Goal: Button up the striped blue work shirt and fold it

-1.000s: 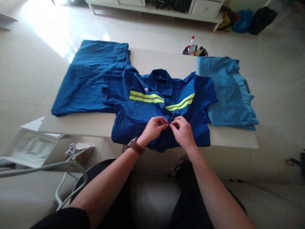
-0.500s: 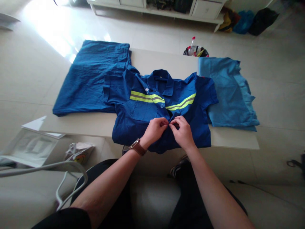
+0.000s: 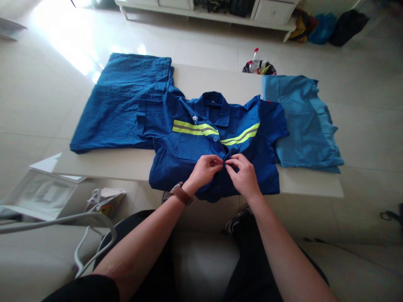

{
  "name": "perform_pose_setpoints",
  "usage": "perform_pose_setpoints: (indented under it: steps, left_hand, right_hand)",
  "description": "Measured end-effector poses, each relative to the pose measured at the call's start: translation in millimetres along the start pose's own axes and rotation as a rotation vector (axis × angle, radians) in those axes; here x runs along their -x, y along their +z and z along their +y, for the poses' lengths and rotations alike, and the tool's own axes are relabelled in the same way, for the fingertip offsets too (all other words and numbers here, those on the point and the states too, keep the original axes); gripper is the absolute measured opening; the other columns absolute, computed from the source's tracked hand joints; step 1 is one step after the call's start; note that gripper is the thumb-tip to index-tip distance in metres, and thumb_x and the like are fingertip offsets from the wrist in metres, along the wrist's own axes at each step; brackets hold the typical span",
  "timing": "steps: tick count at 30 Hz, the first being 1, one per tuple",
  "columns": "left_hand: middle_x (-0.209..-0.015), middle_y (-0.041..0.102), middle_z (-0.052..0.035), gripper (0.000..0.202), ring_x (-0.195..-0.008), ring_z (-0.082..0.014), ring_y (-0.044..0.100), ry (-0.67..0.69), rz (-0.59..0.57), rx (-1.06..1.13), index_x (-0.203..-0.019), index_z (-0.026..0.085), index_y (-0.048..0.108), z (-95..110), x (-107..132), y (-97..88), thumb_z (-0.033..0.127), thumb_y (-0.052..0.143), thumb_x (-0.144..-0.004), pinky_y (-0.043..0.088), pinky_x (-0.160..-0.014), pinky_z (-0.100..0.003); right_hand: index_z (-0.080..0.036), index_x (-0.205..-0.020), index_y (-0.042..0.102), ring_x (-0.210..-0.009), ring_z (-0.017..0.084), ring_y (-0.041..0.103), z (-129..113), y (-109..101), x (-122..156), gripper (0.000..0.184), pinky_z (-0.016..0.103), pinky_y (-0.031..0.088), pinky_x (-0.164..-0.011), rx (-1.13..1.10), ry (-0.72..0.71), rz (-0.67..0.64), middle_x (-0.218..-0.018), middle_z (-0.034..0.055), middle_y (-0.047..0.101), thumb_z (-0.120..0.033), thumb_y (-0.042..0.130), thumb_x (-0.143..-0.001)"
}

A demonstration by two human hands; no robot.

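Observation:
A dark blue short-sleeved work shirt lies flat on a pale table, collar away from me, with yellow-green reflective stripes across its chest. My left hand, a brown-strapped watch on its wrist, pinches the shirt's front placket. My right hand grips the same placket from the other side, and the fingertips of both hands nearly meet. The fingers hide any button there. Folded blue trousers lie to the shirt's left, and a lighter blue garment lies to its right.
A plastic bag with a bottle stands behind the table. A white low cabinet and several bags sit beyond it on the tiled floor. To my left are a patterned bag and a white sheet.
My hands stay on the placket, with only slight finger movement. The whole scene drifts slightly right in the view.

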State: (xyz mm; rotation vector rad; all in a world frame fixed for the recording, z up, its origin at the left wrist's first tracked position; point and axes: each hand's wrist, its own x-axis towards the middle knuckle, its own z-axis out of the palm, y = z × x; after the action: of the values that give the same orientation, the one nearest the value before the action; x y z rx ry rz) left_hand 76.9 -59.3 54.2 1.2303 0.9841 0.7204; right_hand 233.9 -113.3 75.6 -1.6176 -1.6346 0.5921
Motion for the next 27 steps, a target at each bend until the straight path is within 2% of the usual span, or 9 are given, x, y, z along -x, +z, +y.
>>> perform_pose_setpoints:
  steps: [4,12,14,17,19,24,27]
  left_hand:
    - [-0.074,0.071,-0.0019,0.007,-0.072,-0.0139,0.064,0.01,0.002,-0.008,-0.079,0.015,0.071,0,0,-0.1,0.015,0.068,-0.073,0.05,-0.07,-0.025]
    - [-0.074,0.071,-0.0019,0.008,-0.071,-0.0128,0.064,0.021,0.004,-0.011,-0.08,0.015,0.071,1,1,1.0,0.014,0.066,-0.074,0.048,-0.069,-0.024]
    - [-0.074,0.071,-0.0024,0.007,-0.069,-0.0127,0.063,0.005,0.016,-0.018,-0.08,0.015,0.072,2,1,2.1,0.019,0.068,-0.076,0.047,-0.066,-0.023]
    - [-0.073,0.07,-0.0028,0.018,-0.067,-0.0129,0.061,-0.022,0.039,-0.023,-0.079,0.015,0.071,2,3,4.0,0.032,0.076,-0.075,0.044,-0.061,-0.023]
    - [-0.07,0.068,-0.0019,0.022,-0.065,-0.0122,0.059,-0.024,0.06,0.005,-0.078,0.015,0.07,2,3,5.3,0.035,0.078,-0.073,0.043,-0.06,-0.023]
    - [-0.062,0.062,0.0019,0.019,-0.059,-0.0092,0.053,-0.058,0.125,0.121,-0.077,0.015,0.068,0,4,9.1,0.03,0.078,-0.072,0.037,-0.056,-0.021]
    - [-0.062,0.063,0.0016,0.02,-0.06,-0.0095,0.055,-0.115,0.16,0.203,-0.078,0.015,0.068,-1,5,11.4,0.03,0.079,-0.07,0.04,-0.057,-0.022]
  right_hand:
    - [-0.023,-0.084,0.066,-0.087,0.023,0.065,0,0,0,0.009,0.037,0.054,-0.08,-0.024,0.025,0.016,-0.092,0.0059,0.065,-0.019,0.06,-0.09]
    - [-0.023,-0.081,0.063,-0.087,0.023,0.064,1,0,-1,0.01,0.037,0.052,-0.08,0.015,0.004,-0.003,-0.091,0.0056,0.064,-0.019,0.06,-0.089]
    - [-0.023,-0.081,0.063,-0.088,0.023,0.064,1,1,-2,0.01,0.037,0.052,-0.08,0.02,0.01,0.002,-0.091,0.0058,0.064,-0.018,0.059,-0.089]
    - [-0.023,-0.082,0.062,-0.089,0.023,0.063,1,3,-1,0.009,0.037,0.051,-0.081,0.033,0.01,0.007,-0.092,0.0061,0.064,-0.017,0.059,-0.087]
    - [-0.023,-0.083,0.062,-0.089,0.023,0.063,0,4,-1,0.009,0.037,0.052,-0.081,0.041,0.005,0.007,-0.092,0.0061,0.064,-0.017,0.058,-0.088]
    - [-0.023,-0.082,0.062,-0.087,0.023,0.063,-1,4,-1,0.009,0.037,0.052,-0.08,0.051,-0.004,0.015,-0.09,0.0057,0.064,-0.018,0.059,-0.089]
    - [-0.023,-0.082,0.063,-0.086,0.023,0.063,-3,3,-1,0.01,0.037,0.051,-0.079,0.052,0.004,0.029,-0.089,0.0055,0.063,-0.017,0.06,-0.088]
